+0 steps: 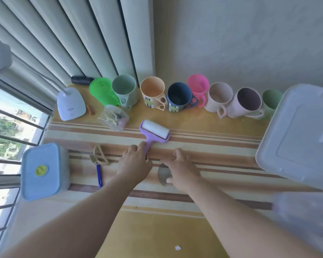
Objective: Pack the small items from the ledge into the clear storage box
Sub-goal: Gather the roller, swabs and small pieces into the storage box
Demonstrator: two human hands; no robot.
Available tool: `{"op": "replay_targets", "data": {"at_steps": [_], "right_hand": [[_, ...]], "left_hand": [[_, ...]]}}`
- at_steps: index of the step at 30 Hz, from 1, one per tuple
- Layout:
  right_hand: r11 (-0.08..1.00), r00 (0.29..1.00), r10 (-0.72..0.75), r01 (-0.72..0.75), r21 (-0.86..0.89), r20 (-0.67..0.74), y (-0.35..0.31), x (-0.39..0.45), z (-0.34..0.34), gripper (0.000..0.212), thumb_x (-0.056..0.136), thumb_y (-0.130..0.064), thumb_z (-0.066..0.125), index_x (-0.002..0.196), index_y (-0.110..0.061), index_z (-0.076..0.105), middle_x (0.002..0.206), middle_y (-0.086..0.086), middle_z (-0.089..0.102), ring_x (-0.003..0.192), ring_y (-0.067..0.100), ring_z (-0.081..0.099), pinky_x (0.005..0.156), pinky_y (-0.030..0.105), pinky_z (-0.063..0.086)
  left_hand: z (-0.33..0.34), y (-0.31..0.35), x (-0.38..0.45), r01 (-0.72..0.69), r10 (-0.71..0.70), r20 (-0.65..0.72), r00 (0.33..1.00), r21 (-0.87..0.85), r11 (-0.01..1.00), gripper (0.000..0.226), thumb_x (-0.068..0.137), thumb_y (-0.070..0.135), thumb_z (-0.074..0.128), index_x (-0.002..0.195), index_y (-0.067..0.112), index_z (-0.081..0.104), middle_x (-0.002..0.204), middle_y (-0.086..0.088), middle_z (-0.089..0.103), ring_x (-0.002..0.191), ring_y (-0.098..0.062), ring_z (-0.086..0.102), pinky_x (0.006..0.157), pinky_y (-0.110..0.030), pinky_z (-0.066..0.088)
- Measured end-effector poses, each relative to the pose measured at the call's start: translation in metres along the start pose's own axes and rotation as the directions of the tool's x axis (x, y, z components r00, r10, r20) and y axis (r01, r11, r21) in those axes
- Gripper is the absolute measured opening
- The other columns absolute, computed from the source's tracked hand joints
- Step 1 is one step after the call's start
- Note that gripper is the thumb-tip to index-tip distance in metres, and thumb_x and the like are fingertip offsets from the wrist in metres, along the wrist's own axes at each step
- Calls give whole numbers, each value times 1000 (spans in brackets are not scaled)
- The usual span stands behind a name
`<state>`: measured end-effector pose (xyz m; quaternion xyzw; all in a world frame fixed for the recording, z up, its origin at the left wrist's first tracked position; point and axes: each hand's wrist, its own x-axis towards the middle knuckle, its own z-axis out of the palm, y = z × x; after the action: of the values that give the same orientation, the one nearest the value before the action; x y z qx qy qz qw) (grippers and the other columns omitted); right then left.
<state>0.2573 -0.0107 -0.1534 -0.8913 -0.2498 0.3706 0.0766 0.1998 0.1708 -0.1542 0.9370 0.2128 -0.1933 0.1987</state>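
While both arms reach forward over the striped cloth (203, 140) that covers the ledge, the left hand (136, 162) lies on the handle of the purple lint roller (155, 132), fingers bent over it; whether they actually close round the handle I cannot tell, since the hand hides it. The roller's white drum points away from the person, toward the row of cups. The right hand (181, 168) rests on the cloth just beside the left, fingers loosely curled against the fabric and thumb touching a small grey piece (163, 173) that lies flat between the two wrists; it pinches nothing that shows.

Left of the hands lie a beige loop of cord (101, 155) and a blue pen (99, 175), close together. Farther left stands a tub with a light blue lid (43, 170). Behind, near the blinds, sit a white lamp base (71, 104), a small clear case (114, 118), a green lid (103, 91) and a dark spool (81, 80).

Along the wall stands a row of cups (179, 96) in grey-green, peach, navy, pink, cream, mauve and green.

At the right edge a large clear storage box (298, 138) with its lid on rests tilted on the ledge, well apart from the roller.
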Motion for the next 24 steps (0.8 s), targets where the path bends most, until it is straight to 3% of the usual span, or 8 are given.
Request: {"op": "replay_targets", "data": {"at_steps": [3, 6, 11, 14, 17, 20, 22, 24], "right_hand": [[1000, 999, 21, -22, -22, -25, 6, -4, -1, 53, 84, -25, 84, 126, -39, 56, 138, 1, 30, 127, 30, 38, 95, 42, 49], [997, 995, 62, -66, -42, -76, 15, -12, 4, 41, 83, -36, 85, 104, -35, 51, 123, -1, 32, 119, 29, 39, 89, 39, 44], [992, 970, 123, -125, 5, -210, 34, -37, 26, 47, 88, -44, 80, 124, -29, 55, 125, -3, 41, 119, 25, 43, 76, 35, 44], [986, 954, 166, -163, 34, -248, 46, -48, 33, 43, 93, -49, 74, 125, -26, 58, 128, -5, 48, 117, 22, 46, 74, 32, 43], [975, 937, 218, -194, 112, -272, 56, -57, 42, 45, 90, -50, 77, 124, -25, 60, 124, -5, 53, 118, 23, 47, 82, 33, 49], [932, 899, 332, -267, 245, -285, 56, -63, 46, 45, 84, -50, 83, 113, -26, 58, 117, -5, 51, 111, 23, 47, 81, 37, 53], [912, 889, 375, -302, 279, -264, 56, -66, 45, 42, 83, -46, 84, 103, -28, 52, 108, -7, 50, 104, 22, 50, 76, 38, 53], [899, 890, 392, -317, 303, -234, 59, -70, 46, 36, 87, -38, 79, 96, -28, 45, 95, -9, 54, 91, 22, 56, 67, 35, 48]], "left_hand": [[2, 7, 10, 3, -3, -2, 1000, -19, 1000, 61, 93, 23, 58, 148, 18, 33, 122, -13, 49, 108, -39, 56, 85, -42, 45], [6, 9, 11, 26, -25, 34, 999, -47, 999, 44, 93, 12, 58, 134, 10, 43, 114, -14, 51, 104, -37, 56, 77, -38, 42], [11, 9, 10, 137, -134, 33, 990, -117, 984, 27, 86, 11, 59, 111, 10, 49, 94, -6, 49, 92, -29, 53, 73, -35, 39], [8, 10, 20, 36, -46, 77, 996, 121, 992, 28, 92, 22, 58, 113, 5, 51, 96, -7, 43, 100, -29, 49, 76, -33, 40], [11, 9, 31, 42, -68, 103, 992, 237, 971, 37, 92, 28, 56, 121, 6, 51, 102, -10, 47, 98, -31, 50, 81, -36, 47], [11, 16, 27, 66, -114, 132, 985, 322, 944, 37, 91, 28, 51, 128, 24, 50, 103, -8, 45, 95, -32, 50, 77, -44, 47], [14, 21, 19, 54, -134, 166, 977, 414, 909, 43, 94, 26, 46, 135, 37, 45, 114, -8, 48, 110, -33, 52, 82, -47, 45], [18, 25, 10, 32, -127, 197, 972, 429, 903, 45, 93, 24, 46, 135, 39, 41, 120, -9, 49, 116, -33, 52, 86, -49, 45]]}}
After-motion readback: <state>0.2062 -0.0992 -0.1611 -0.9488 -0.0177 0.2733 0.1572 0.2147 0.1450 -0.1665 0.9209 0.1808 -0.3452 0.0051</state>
